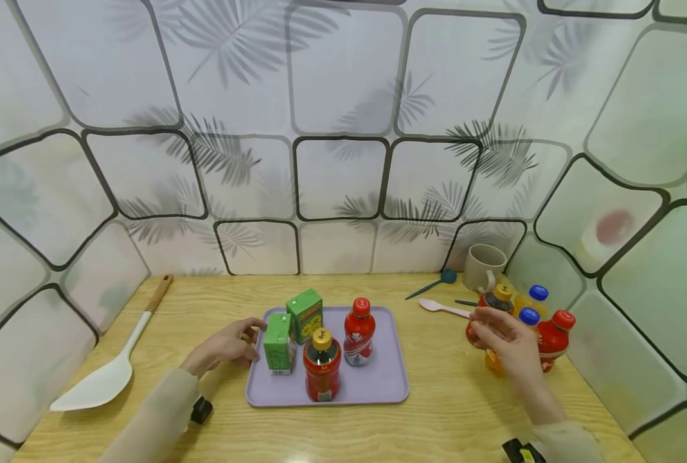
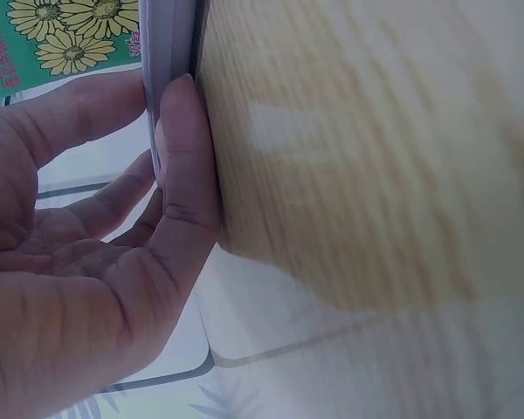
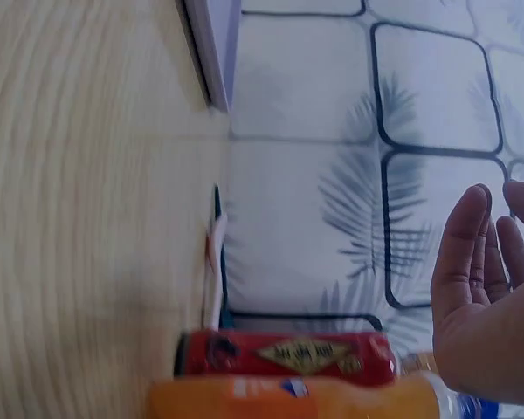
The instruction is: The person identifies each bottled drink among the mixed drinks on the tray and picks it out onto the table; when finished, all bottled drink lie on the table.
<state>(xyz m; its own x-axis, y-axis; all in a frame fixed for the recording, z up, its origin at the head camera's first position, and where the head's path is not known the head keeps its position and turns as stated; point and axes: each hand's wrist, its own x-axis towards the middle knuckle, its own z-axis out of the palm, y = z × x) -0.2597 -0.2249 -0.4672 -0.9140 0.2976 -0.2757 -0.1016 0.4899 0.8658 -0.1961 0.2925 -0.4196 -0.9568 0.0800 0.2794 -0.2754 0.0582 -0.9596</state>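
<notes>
While pinching the left edge of the lavender tray [image 1: 383, 386] with the left grip [image 1: 227, 344], hovers out on the other side with the right grip [image 1: 511, 341], loose, with fingers [image 1: 496, 316] softly bent around nothing but air. Right by that one, spot a half-hidden bottle [image 1: 496, 297] with a yellow cap, then an orange bottle [image 1: 529, 316] with a blue cap, then a blue-capped twin [image 1: 533, 299] just behind, then a big red bottle [image 1: 553, 341] at the outer edge of the pack. Back to the tray: sits mid-bench [image 1: 436, 418] and carries four upright passengers! Closest to the left grip, catch a green carton [image 1: 278, 344]; just behind and to the right, a flower-printed carton [image 1: 305, 315]. Up front, note a dark bottle [image 1: 322, 373] with a red label; farther back and right, see a red-capped bottle [image 1: 358, 334]. Look past the right-hand pack to a pink spoon [image 1: 436, 306], a teal spoon [image 1: 447, 276] and a beige mug [image 1: 481, 267]. Swing clear across to the far left for a white spatula [image 1: 103, 386], with wooden handle angled toward the back. Beyond, take in the leaf-patterned backdrop [image 1: 343, 173].
</notes>
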